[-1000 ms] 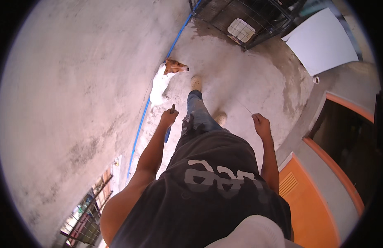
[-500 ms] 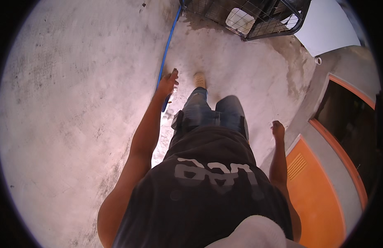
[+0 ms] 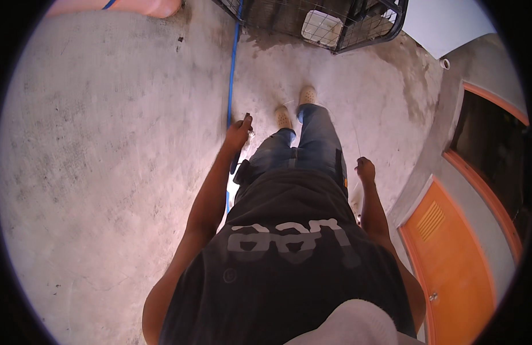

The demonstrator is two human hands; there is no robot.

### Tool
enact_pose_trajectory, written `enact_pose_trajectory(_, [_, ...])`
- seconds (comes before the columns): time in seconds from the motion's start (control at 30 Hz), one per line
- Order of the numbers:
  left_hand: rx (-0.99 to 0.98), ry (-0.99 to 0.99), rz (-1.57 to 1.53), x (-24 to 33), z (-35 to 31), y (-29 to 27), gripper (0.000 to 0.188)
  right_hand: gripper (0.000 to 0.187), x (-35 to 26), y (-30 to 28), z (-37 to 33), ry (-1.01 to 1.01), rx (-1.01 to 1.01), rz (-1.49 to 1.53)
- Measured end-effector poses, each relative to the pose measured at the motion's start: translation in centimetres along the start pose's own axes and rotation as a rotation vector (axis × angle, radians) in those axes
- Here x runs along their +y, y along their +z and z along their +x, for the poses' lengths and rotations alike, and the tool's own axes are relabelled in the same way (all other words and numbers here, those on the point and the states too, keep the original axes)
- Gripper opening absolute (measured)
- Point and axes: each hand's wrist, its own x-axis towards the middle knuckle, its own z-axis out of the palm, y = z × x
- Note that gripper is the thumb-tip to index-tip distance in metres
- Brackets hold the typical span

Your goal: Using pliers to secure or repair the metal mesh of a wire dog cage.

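My left hand hangs beside my left thigh with its fingers curled. A small dark tip shows above the fingers and a dark blue piece below the hand; what it holds is too unclear to name. Right behind that hand runs a blue hose along the concrete floor. On the other side, my right hand is closed, low beside my right leg. From its fingers a thin, straight, wire-like thing sticks out forward. My tan perforated clogs are on the floor ahead, below blue jeans.
Ahead stands a black wire-mesh cage with a pale panel, beside damp stains. A white surface is at the far right. Along the right wall are an orange door and an orange-framed dark opening. A pinkish rounded object lies far left.
My right hand has come in toward my leg, and my left hand has shifted slightly right and nearer to me. Both clogs now show. The pinkish object has entered view.
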Motion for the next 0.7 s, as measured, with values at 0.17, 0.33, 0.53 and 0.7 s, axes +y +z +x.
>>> enact_pose_trajectory(0.17, [0.024,0.064,-0.002,3.0,0.3,1.7,0.061,0.021,-0.5,-1.5,2.5,-0.074,-0.067,-0.057])
enact_pose_trajectory(0.33, [0.014,0.098,-0.037,11.7,1.3,2.1,0.05,0.018,-1.6,-3.8,7.3,-0.144,-0.037,-0.091])
enact_pose_trajectory(0.53, [-0.136,0.312,-0.239,19.5,2.4,2.2,0.034,0.019,-2.9,-5.9,9.2,-0.145,-0.069,-0.079])
enact_pose_trajectory(0.7, [0.055,0.859,0.123,20.8,4.8,1.9,0.031,0.021,-5.6,-6.5,9.5,-0.202,-0.123,-0.029])
